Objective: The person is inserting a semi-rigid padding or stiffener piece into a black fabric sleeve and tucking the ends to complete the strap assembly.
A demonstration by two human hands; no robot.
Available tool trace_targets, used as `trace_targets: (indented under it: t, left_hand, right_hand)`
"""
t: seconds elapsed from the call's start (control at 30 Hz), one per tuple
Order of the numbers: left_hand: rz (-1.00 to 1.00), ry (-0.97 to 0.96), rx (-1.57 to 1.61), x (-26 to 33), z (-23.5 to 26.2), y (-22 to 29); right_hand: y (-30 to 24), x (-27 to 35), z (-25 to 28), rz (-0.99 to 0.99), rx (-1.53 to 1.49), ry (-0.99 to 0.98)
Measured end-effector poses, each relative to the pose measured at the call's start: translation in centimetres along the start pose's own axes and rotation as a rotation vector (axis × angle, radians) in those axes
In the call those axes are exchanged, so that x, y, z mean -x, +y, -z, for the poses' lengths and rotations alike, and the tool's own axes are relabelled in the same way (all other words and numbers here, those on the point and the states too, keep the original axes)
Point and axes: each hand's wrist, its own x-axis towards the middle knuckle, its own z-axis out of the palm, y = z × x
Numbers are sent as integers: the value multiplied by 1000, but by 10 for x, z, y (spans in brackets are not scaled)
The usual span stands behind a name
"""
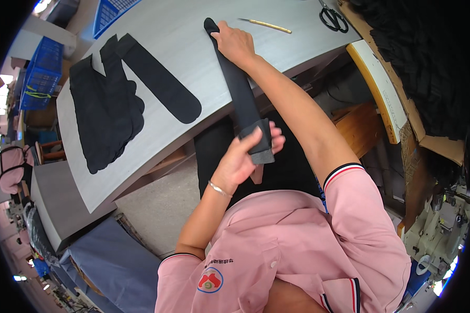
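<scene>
A long black sock [231, 77] stretches between my two hands, across the front edge of the table. Its rounded toe end lies on the tabletop, with my right hand [235, 44] closed over it. At the near end, my left hand [238, 156] grips the cuff between thumb and fingers; its fingers are slightly blurred. The cuff is turned back there, showing a grey band. Another black sock [159, 78] lies flat on the table, left of the stretched one. Beside it, a pile of black socks [102, 115] rests in overlapping layers.
A thin pointed tool with a wooden handle [269, 25] lies beyond my right hand, with black-handled scissors [333, 20] farther right. Blue crates [43, 73] stand at the left. A large carton [441, 148] of black items borders the right side. Another person [13, 169] is at far left.
</scene>
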Motion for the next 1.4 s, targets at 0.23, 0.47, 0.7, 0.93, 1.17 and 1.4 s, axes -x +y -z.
trace_targets:
  t: [0.23, 0.47, 0.7, 0.93, 1.17, 1.4]
  left_hand:
    - [-62, -47, -32, -10, -8, -3]
    - [-10, -102, -96, 31, 3, -20]
    - [-33, -75, -178, 17, -4, -11]
    - [93, -157, -243, 82, 23, -38]
    - [-246, 314, -466, 50, 35, -19]
    - [-394, 335, -400, 13, 28, -6]
  right_hand:
    - [1, 0, 0, 15, 14, -12]
    - [2, -2, 0, 0, 17, 9]
    - [-2, -3, -3, 8, 43, -4]
    - [7, -15, -6, -44, 56, -5]
    - [5, -15, -2, -88, 45, 26]
    - [7, 48, 46, -154, -355, -292]
